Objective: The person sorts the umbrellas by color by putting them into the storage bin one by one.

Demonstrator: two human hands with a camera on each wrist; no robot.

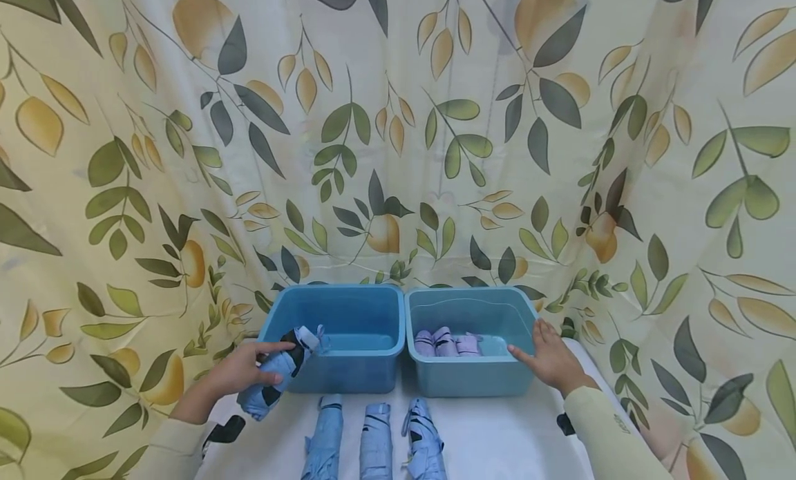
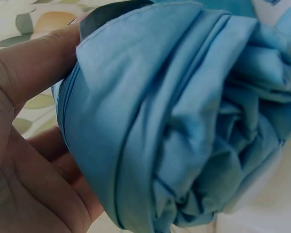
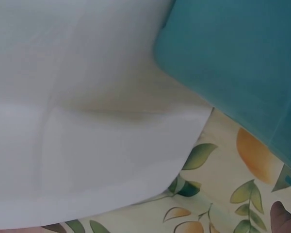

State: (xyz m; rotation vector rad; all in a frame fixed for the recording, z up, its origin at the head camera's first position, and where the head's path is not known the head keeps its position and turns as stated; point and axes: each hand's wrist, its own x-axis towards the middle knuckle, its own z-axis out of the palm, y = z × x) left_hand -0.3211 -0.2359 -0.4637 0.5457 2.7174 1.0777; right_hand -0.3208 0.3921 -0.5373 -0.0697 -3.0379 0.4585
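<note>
My left hand (image 1: 239, 373) grips a folded blue umbrella (image 1: 278, 376) with dark patches, tilted at the front left of the darker blue bin (image 1: 348, 383). In the left wrist view the rolled fabric of this umbrella (image 2: 150, 111) fills most of the picture, with thumb and fingers around its side. My right hand (image 1: 553, 356) rests with extended fingers on the right rim of the lighter teal bin (image 1: 475, 383). Inside that bin lie several folded purple umbrellas (image 1: 444, 343). The right wrist view shows the outer wall of the teal bin (image 3: 233, 63) and only a fingertip.
Three more folded blue umbrellas lie in a row before the bins: a left one (image 1: 323, 438), a middle one (image 1: 376, 442) and a right one (image 1: 425, 442). The bins stand side by side on a white table (image 1: 497, 438). A leaf-patterned curtain (image 1: 398, 155) hangs behind and at both sides.
</note>
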